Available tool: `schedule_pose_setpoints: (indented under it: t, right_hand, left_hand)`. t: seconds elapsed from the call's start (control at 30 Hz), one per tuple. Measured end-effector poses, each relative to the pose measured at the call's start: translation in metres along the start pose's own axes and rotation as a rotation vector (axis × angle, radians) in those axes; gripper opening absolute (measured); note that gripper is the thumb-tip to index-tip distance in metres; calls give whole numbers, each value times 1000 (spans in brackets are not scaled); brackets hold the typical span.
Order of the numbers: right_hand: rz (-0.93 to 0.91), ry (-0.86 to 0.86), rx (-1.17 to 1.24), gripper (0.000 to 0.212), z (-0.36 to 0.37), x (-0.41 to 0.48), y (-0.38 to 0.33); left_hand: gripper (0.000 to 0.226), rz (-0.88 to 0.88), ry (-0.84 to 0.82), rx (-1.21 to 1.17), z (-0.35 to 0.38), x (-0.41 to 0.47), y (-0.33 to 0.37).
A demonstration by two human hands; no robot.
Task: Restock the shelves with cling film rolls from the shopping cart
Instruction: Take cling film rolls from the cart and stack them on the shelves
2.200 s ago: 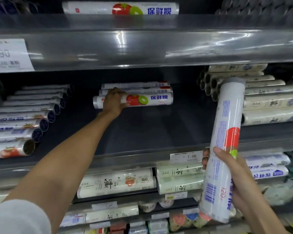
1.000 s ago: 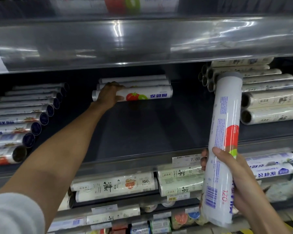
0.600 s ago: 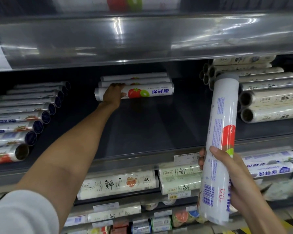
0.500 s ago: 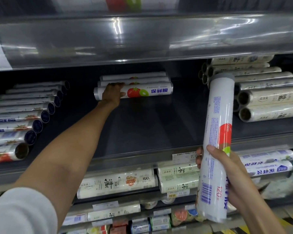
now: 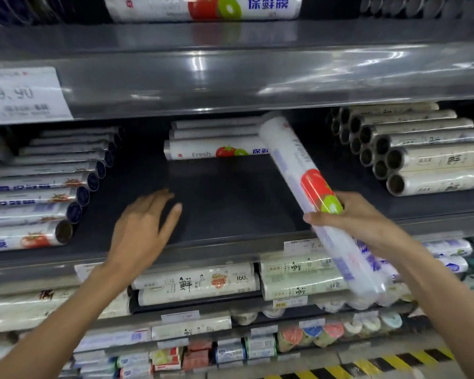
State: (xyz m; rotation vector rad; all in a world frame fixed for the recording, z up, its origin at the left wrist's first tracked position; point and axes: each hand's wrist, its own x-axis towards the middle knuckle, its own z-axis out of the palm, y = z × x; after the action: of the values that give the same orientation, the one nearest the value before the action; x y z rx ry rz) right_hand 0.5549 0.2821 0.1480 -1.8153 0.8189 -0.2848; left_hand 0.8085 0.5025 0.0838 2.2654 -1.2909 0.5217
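The middle shelf (image 5: pixel 230 209) is only partly filled, so I judge the restock to be early or midway. Three cling film rolls (image 5: pixel 216 153) lie crosswise at the back, well beyond the fingertips of both hands, and a wide stretch of dark shelf between them and the front lip is bare. The next roll (image 5: pixel 296 160) is in hand and not yet set down. The shopping cart is out of view, so how many rolls are left to bring over cannot be told.

The left hand (image 5: pixel 141 228) holds nothing. Its fingers (image 5: pixel 173 214) are straight and spread apart, thumb out to the side, and they hover above the front part of the bare shelf – the hand is blurred, and I cannot tell whether the fingertips touch the surface. A stack of rolls with dark end caps (image 5: pixel 39 187) lies to the left of those fingers and apart from them.

The right hand (image 5: pixel 359 220) is wrapped around the roll just below its tomato and kiwi print. Its fingers (image 5: pixel 320 218) curl across the front of the wrapper and clamp it firmly. From that grip the roll slants up and to the left – its top end reaches over the shelf near the right ends of the three back rolls, while its lower end hangs below the hand, in front of the shelf beneath. A stack of pale rolls (image 5: pixel 422 160) sits to the right of the gripping fingers, apart from them.
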Motion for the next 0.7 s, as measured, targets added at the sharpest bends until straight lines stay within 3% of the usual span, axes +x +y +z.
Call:
schedule_pose_setpoints:
  t: [0.17, 0.27, 0.4, 0.53, 0.7]
  right_hand:
    - [-197, -93, -694, 36, 11, 79, -32]
    - [-356, -169, -948, 53, 31, 125, -42]
    - [-432, -187, -982, 80, 45, 159, -49]
    - [-456, -198, -914, 87, 45, 167, -45]
    - [-395, -43, -756, 83, -1, 158, -15]
  left_hand:
    - [54, 154, 117, 287, 18, -29, -26]
    - [49, 226, 211, 342, 25, -28, -27]
    - [47, 265, 308, 335, 29, -28, -29]
    - [45, 286, 338, 326, 30, -28, -31]
    - [45, 276, 357, 320, 30, -29, -29]
